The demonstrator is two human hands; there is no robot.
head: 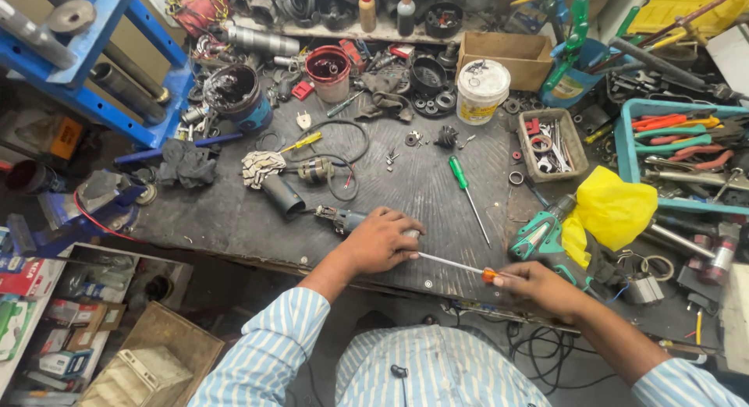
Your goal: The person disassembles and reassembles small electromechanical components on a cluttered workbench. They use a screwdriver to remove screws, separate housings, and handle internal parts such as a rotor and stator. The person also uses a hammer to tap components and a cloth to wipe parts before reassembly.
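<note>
Step in hand: the person appeared to be driving or loosening a fastener on a small motor assembly point(341, 218), with the screwdriver point(456, 265) laid almost level across the front of the workbench point(234, 220).
Left hand: the left hand point(380, 241) was curled down over the near end of the motor assembly, pinning it to the bench; its fingers hid the spot where the blade met the part.
Right hand: the right hand point(542, 287) was closed round the orange handle of the screwdriver, thumb on top, only the handle's tip showing.
Screwdriver position: its thin shaft ran from the right hand leftward and slightly up, and vanished beneath the left hand's fingers.
Motor assembly position: it lay on the dark bench mat just beside a black cylinder point(282, 195), its grey end poking out to the left of the left hand.
Poor view: whether the blade sat in a screw head could not be told, since the left hand covered it.
Next move calls for: probably a steady hold on the part and the blade kept in line while the handle was turned.
Nearby: a green-handled screwdriver point(466, 196) lay apart, further up the bench; a green power tool point(538, 239) under a yellow cloth point(612, 208) sat just beyond the right hand.
</note>
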